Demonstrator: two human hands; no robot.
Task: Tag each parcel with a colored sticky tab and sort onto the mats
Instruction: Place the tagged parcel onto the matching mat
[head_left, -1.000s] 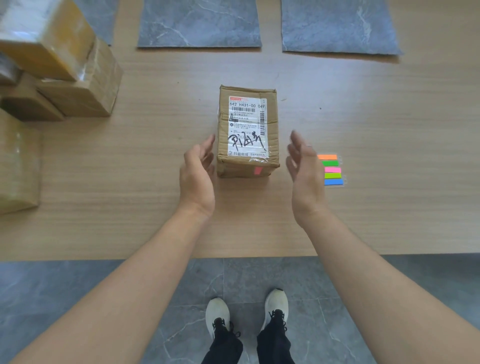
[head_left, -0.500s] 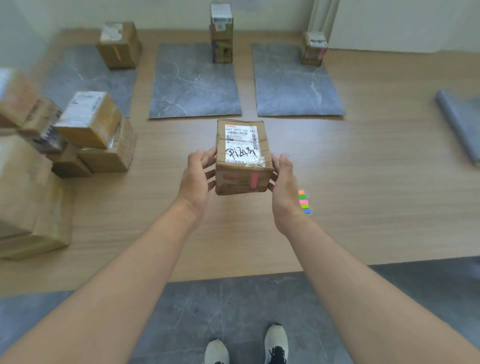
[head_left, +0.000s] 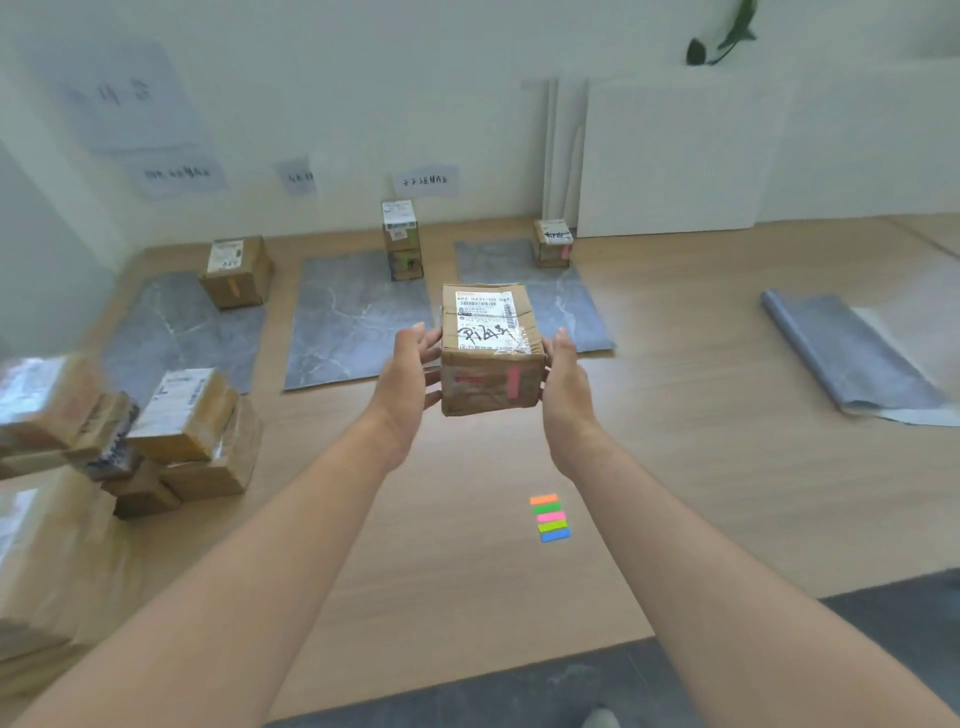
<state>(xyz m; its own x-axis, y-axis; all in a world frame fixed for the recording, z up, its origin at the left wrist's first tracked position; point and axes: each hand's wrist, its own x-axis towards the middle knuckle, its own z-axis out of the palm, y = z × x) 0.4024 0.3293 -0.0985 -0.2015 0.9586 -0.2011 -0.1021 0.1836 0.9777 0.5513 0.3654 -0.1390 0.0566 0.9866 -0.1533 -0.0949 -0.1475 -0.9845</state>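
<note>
A brown cardboard parcel with a white label on top and a pink tab on its near face is held in the air above the wooden table. My left hand grips its left side and my right hand its right side. A pad of coloured sticky tabs lies on the table below my right forearm. Three grey mats lie beyond: the left mat holds a parcel with an orange tab, the middle mat a stacked pair, the right mat a parcel with a pink tab.
A pile of untagged taped parcels fills the table's left side. A rolled grey mat lies at the right. White boards lean on the back wall, with paper labels above the mats. The table's front edge runs near me.
Both hands closed on the parcel's sides and lifted it off the table. It has moved up and forward toward the mats, and my view has tilted up.
</note>
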